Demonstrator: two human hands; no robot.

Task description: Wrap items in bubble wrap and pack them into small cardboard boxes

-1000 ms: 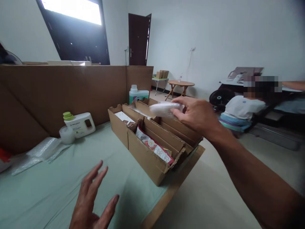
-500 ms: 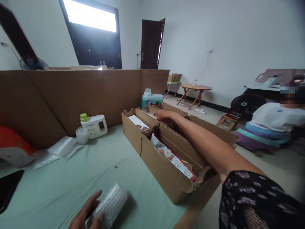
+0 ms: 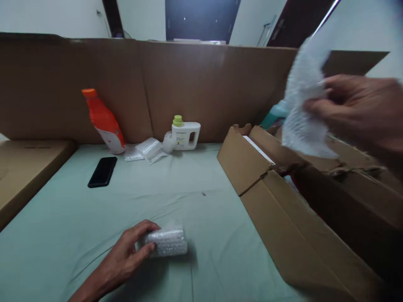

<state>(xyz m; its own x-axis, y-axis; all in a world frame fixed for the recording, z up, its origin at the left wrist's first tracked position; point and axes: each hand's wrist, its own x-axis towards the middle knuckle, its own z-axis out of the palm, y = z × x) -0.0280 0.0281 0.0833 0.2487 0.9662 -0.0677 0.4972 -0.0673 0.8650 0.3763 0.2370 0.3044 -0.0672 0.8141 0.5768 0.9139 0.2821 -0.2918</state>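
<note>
Open cardboard box (image 3: 283,218) at right on green table cloth (image 3: 94,235). Above box, blurred bubble wrap sheet (image 3: 304,100) pinched in right hand (image 3: 362,113): light, soft, probably slippery. Near front edge, bubble-wrapped roll (image 3: 166,242) gripped at its end by left hand (image 3: 126,256); likely squashy, better held around middle.

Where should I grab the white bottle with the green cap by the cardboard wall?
Likely by the cut-out handle on the white bottle's right side. It stands upright, so come from the front right, away from the bubble wrap pieces lying at its left, and hook your fingers through.
</note>
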